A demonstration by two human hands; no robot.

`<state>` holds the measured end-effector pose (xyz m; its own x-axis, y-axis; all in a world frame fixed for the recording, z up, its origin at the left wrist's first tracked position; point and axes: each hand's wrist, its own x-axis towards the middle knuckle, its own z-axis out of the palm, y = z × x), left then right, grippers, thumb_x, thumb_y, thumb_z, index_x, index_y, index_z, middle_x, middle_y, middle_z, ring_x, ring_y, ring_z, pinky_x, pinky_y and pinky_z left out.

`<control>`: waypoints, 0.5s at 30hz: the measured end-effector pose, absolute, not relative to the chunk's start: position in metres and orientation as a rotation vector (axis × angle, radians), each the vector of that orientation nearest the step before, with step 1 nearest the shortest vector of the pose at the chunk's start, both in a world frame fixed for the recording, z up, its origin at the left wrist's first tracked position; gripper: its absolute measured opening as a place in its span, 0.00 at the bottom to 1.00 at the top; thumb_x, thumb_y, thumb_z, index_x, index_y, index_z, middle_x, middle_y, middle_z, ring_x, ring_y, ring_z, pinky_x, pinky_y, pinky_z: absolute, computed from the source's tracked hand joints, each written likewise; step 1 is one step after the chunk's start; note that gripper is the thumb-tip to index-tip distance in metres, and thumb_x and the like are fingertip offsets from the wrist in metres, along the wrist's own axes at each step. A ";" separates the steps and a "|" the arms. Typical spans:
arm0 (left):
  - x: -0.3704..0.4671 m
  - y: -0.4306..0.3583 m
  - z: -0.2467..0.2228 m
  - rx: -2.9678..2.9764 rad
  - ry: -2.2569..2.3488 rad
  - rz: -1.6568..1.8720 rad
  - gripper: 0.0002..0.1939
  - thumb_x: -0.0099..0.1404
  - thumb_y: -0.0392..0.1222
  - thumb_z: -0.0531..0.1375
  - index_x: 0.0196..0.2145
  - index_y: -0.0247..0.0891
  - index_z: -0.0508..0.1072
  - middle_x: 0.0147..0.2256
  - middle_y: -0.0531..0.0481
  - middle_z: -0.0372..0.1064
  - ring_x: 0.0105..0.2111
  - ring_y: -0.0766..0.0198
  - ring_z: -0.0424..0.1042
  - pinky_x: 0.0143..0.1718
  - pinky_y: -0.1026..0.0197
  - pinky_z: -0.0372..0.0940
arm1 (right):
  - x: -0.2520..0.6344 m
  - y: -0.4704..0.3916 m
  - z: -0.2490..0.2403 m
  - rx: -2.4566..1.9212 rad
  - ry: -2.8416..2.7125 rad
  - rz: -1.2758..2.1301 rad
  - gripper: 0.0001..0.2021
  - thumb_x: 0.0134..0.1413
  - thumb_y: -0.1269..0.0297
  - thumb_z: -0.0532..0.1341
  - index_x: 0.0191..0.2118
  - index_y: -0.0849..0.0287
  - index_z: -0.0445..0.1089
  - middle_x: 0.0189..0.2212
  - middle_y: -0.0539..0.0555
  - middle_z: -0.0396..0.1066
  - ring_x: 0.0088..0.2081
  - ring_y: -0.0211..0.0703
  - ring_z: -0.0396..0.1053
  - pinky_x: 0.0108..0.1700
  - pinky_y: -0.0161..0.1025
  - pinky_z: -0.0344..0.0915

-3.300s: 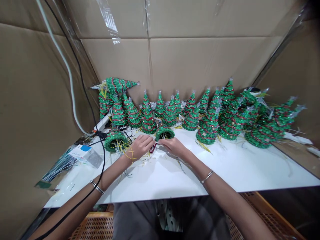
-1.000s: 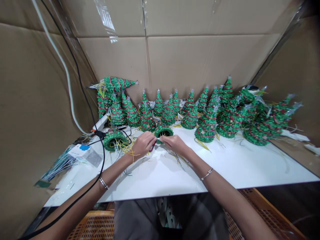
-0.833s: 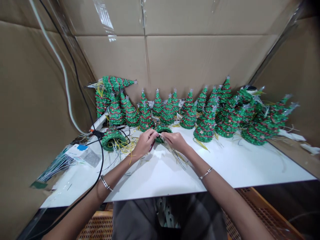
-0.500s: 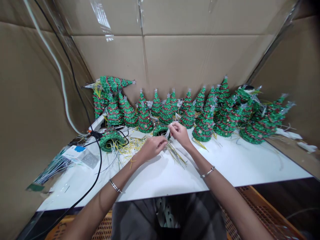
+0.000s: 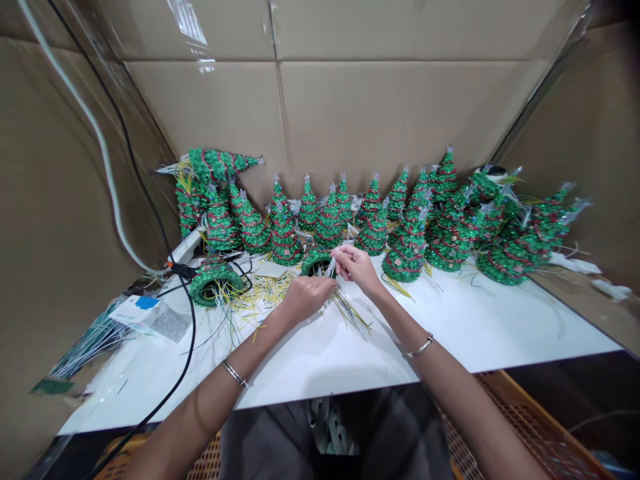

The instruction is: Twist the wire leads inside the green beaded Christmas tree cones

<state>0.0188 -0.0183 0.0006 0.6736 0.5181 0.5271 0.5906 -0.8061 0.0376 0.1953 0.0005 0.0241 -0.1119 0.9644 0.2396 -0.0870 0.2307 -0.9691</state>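
Both arms reach forward here, left forearm slanting in from one side, right forearm from the other, and they meet at the middle! The left hand sits lower, back turned upward, fingers bent and bunched together, tips pointing toward its partner. And the right hand, a touch higher, has thumb and fingertips pressed in a neat pinch. Bare skin all the way, hands close together!
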 end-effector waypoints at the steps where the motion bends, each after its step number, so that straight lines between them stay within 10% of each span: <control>1: 0.018 -0.018 0.001 -2.750 -0.913 -0.781 0.14 0.71 0.39 0.50 0.37 0.39 0.76 0.25 0.47 0.73 0.25 0.64 0.70 0.27 0.63 0.53 | 0.195 0.000 0.024 -0.916 -1.354 1.156 0.16 0.54 0.49 0.62 0.33 0.60 0.69 0.16 0.45 0.66 0.13 0.30 0.56 0.14 0.28 0.47; 15: 0.010 -0.015 0.001 -2.732 -1.462 -1.582 0.14 0.69 0.50 0.55 0.41 0.39 0.75 0.31 0.50 0.75 0.25 0.67 0.69 0.31 0.64 0.61 | 0.199 -0.010 0.024 -1.281 -1.634 0.705 0.20 0.63 0.51 0.51 0.28 0.58 0.68 0.15 0.49 0.64 0.18 0.37 0.61 0.24 0.34 0.56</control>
